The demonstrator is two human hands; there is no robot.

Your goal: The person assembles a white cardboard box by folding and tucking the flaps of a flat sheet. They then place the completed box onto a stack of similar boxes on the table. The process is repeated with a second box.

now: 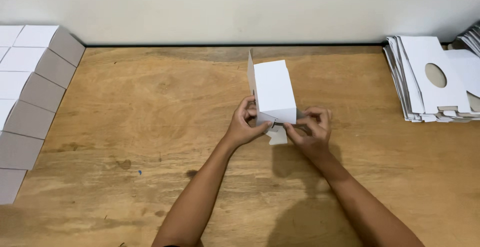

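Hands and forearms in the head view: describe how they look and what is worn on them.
Both the left hand and right hand are bare: no gloves, rings, watch or bracelets visible. Both forearms are bare too, with no sleeves reaching into view. No markings can be made out.

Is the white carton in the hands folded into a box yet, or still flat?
Folded up: the white carton stands as a box on the table, near-end flap still loose, between left hand and right hand.
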